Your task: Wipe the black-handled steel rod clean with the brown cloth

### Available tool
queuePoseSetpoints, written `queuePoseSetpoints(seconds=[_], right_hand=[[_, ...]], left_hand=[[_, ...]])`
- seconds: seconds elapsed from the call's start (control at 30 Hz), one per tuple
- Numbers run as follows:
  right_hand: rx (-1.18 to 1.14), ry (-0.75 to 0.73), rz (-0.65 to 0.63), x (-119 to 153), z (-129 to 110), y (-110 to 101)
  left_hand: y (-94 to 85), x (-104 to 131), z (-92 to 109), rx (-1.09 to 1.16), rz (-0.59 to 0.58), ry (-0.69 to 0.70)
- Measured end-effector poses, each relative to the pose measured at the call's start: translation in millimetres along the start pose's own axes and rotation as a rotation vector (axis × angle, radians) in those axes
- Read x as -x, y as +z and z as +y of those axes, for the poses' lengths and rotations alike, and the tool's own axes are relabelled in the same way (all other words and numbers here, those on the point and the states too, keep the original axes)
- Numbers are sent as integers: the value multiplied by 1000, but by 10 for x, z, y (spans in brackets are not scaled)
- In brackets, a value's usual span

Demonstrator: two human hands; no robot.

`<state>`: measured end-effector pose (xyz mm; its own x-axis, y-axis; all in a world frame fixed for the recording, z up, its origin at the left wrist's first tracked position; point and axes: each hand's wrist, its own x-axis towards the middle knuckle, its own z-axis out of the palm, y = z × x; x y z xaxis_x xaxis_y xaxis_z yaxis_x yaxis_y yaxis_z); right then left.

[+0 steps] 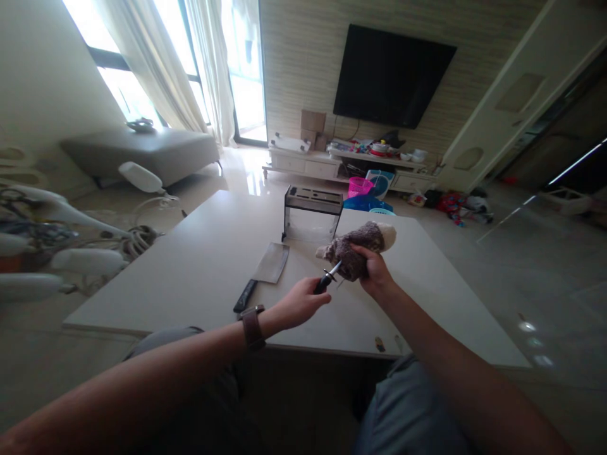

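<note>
My left hand (303, 300), with a brown watch strap on its wrist, is closed around the black handle of what looks like a sharpening steel (324, 281). Its shiny metal shaft points up and right to a brown-and-white fuzzy cloth (363, 243), which hides the far end. Bunched above the table, the cloth is gripped by my right hand (377, 273). A cleaver (272, 262) with a black handle lies flat on the white table (203, 259), left of both hands. Behind them stands a clear-sided knife block (312, 218) with a dark slotted top.
Two small flat items, one a brown-and-yellow piece (380, 344), lie at the table's near edge. White-padded equipment (88, 260) stands to the left. Beyond the table are a grey bench (142, 151), a low TV cabinet (303, 165) and a pink basket (360, 186).
</note>
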<state>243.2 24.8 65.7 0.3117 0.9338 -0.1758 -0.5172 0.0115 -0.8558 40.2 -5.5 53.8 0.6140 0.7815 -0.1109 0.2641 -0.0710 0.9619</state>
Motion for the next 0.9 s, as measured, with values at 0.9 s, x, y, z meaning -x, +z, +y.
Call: queuePoseSetpoints(seconds=[0.9], right_hand=[[6,98,-238,231,46,52]], left_hand=[[-57,47,101,1004,-369,-319]])
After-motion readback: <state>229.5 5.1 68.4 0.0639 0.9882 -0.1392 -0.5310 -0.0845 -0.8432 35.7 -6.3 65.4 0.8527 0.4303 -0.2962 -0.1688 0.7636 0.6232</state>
